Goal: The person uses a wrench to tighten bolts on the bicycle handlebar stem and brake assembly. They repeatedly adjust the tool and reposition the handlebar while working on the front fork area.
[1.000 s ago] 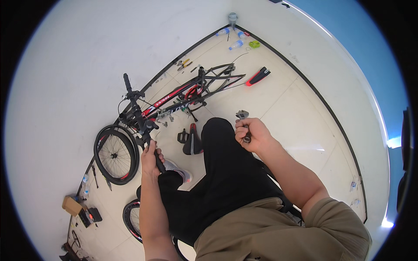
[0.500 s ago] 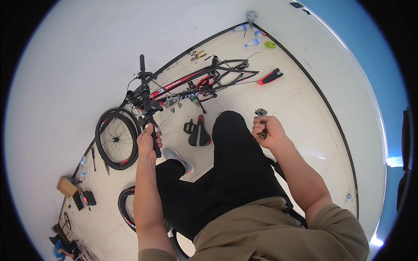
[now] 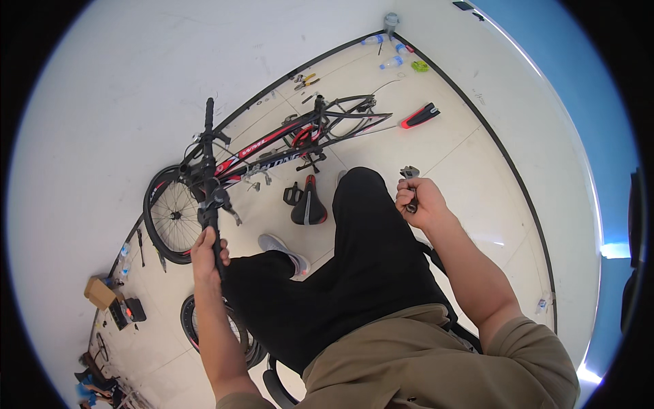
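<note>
My left hand (image 3: 208, 255) is wrapped round the near grip of the handlebar (image 3: 209, 178). The handlebar sits at the left end of a black and red bicycle frame (image 3: 267, 151), which lies low over the floor with no wheel at its right end. Behind the handlebar is a black-tyred wheel (image 3: 178, 217); whether it is joined to the frame is hidden. My right hand (image 3: 424, 202), apart from the bike, is closed round an adjustable wrench (image 3: 409, 174), its jaw end sticking out beyond my fingers.
A saddle (image 3: 310, 206) and a pedal (image 3: 293, 195) lie before my feet. Beyond are a red-black mudguard (image 3: 419, 116), pliers (image 3: 308, 82) and plastic bottles (image 3: 391, 63). Another wheel (image 3: 191, 320) lies left of my leg, near a cardboard box (image 3: 101, 293). A person (image 3: 95, 390) is far lower left.
My left hand has drawn the handlebar toward me and to the left, and the frame has swung with it. My right hand keeps hold of the wrench, almost unmoved.
</note>
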A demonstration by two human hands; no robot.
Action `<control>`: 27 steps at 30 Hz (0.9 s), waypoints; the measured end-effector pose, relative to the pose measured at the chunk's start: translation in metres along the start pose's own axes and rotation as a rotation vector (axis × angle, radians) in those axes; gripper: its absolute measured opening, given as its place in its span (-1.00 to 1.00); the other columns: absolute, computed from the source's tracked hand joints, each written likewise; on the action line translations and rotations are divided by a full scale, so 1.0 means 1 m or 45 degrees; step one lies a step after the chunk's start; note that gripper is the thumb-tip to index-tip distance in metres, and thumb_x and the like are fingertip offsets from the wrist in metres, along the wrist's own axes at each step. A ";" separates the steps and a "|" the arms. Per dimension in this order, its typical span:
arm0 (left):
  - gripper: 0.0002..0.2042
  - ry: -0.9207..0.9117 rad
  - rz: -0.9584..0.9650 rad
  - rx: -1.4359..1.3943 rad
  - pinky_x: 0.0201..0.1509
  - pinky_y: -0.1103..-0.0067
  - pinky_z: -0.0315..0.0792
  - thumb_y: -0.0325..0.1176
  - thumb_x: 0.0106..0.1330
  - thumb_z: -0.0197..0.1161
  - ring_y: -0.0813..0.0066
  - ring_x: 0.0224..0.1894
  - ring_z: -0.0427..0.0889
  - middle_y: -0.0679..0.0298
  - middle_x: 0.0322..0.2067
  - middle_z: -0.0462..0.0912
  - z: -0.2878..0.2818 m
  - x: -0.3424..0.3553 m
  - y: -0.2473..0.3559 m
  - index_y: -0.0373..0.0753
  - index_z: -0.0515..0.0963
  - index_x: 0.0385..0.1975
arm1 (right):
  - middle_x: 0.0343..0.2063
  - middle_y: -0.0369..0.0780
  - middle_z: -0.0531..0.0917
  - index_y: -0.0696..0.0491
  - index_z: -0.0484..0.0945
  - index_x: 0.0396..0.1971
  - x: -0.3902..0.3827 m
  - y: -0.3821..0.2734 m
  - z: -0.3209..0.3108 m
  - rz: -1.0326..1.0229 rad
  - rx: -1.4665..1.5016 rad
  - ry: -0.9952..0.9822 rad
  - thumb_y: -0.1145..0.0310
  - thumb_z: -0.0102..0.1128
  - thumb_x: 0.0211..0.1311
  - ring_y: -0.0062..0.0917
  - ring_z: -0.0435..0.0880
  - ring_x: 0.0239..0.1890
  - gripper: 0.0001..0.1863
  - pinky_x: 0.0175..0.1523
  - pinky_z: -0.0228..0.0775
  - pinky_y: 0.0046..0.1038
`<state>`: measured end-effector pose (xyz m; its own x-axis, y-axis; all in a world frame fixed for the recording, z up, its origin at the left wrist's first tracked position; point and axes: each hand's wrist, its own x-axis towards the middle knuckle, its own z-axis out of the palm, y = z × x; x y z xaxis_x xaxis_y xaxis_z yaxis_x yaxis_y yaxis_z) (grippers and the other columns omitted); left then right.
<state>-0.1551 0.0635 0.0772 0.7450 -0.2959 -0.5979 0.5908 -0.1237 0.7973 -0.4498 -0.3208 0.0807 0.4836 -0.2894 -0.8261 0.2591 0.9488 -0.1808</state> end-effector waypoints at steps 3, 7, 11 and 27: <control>-0.76 0.065 -0.003 -0.016 -0.72 0.60 0.29 -0.16 0.47 0.19 0.51 -0.72 0.43 0.23 -0.56 0.53 0.005 -0.009 0.000 -0.17 0.43 -0.07 | -0.53 -0.31 0.38 0.13 0.33 -0.40 0.015 -0.037 -0.003 -0.009 -0.020 0.006 0.58 -0.12 0.27 -0.69 0.27 -0.65 -0.94 -0.57 0.17 -0.65; -0.77 0.171 -0.019 0.007 -0.73 0.61 0.27 -0.15 0.47 0.19 0.53 -0.72 0.41 0.24 -0.57 0.52 0.026 -0.021 -0.003 -0.15 0.41 -0.14 | -0.51 -0.31 0.39 0.11 0.33 -0.37 0.042 -0.093 -0.012 -0.054 -0.036 0.000 0.57 -0.11 0.28 -0.69 0.25 -0.64 -0.95 -0.57 0.15 -0.64; -0.76 0.219 -0.012 -0.026 -0.76 0.63 0.25 -0.14 0.48 0.17 0.54 -0.73 0.40 0.23 -0.57 0.52 0.019 -0.029 -0.013 -0.19 0.39 -0.18 | -0.50 -0.31 0.40 0.09 0.32 -0.23 0.072 -0.130 -0.016 -0.189 -0.097 0.066 0.54 -0.10 0.32 -0.69 0.25 -0.64 -0.93 -0.57 0.12 -0.63; -0.71 0.625 0.080 0.402 -0.71 0.64 0.35 -0.09 0.52 0.08 0.60 -0.70 0.44 0.34 -0.58 0.50 0.061 -0.014 -0.063 -0.23 0.49 -0.16 | -0.72 -0.48 0.16 -0.11 0.19 -0.59 0.237 -0.076 0.105 0.245 -0.527 -0.274 0.45 0.11 0.31 -0.72 0.02 -0.75 -0.66 -0.64 -0.10 -0.58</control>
<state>-0.2216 0.0178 0.0410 0.8763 0.1520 -0.4572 0.4762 -0.4183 0.7735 -0.2674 -0.4745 -0.0453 0.6625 -0.0829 -0.7445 -0.1836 0.9456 -0.2687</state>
